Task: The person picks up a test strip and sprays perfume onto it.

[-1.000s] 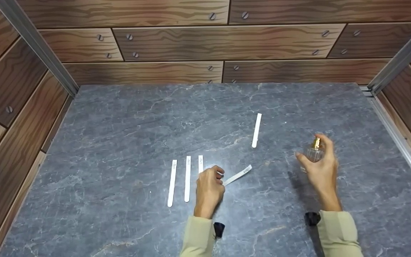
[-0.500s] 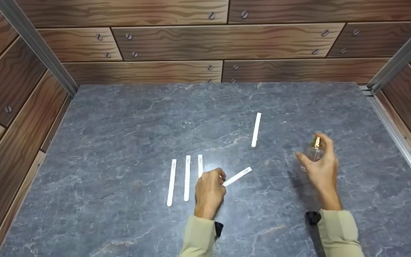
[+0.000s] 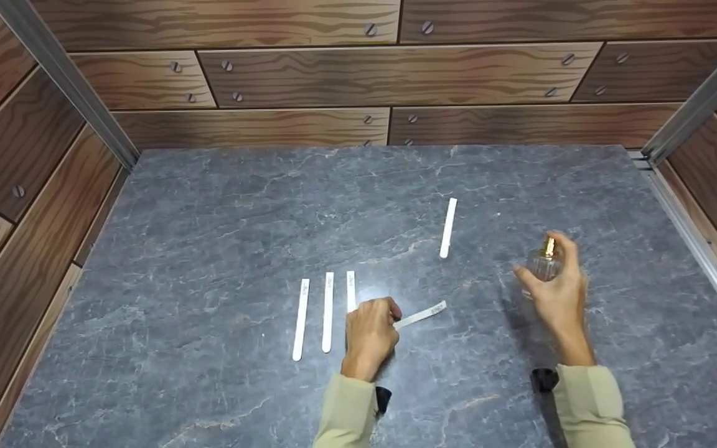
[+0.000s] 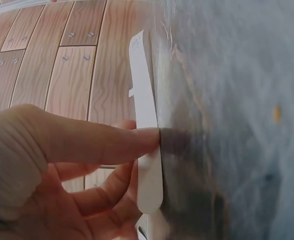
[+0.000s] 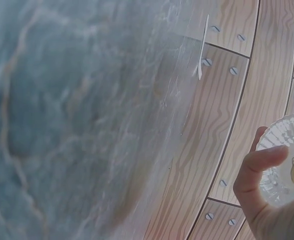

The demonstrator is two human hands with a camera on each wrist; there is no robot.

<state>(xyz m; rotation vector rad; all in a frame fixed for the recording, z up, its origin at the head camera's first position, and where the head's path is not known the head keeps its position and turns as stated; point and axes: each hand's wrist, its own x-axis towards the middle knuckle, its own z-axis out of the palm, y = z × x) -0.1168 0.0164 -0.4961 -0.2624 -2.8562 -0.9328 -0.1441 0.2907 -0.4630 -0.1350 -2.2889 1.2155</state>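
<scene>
My left hand [image 3: 370,336] pinches a white paper test strip [image 3: 422,315] between thumb and fingers, its printed end pointing right. In the left wrist view the strip [image 4: 145,100] bends slightly at its far end, and the thumb presses across it above the rounded end. Off to the right, my right hand [image 3: 561,295] grips a clear perfume bottle [image 3: 540,266] with a gold spray top, the index finger on that top. The bottle's ribbed glass base [image 5: 274,187] faces the right wrist camera. A gap separates bottle and held strip.
Left of my left hand, three more strips lie side by side, among them the leftmost strip [image 3: 300,320]; the nearest is partly covered by the hand. Another strip [image 3: 449,228] lies farther back. Wood-patterned walls [image 3: 383,74] enclose the grey marbled tabletop [image 3: 240,205].
My left hand has shifted slightly right, and the pinched strip's free end has swung lower and toward me. My right hand and the bottle have moved a little left.
</scene>
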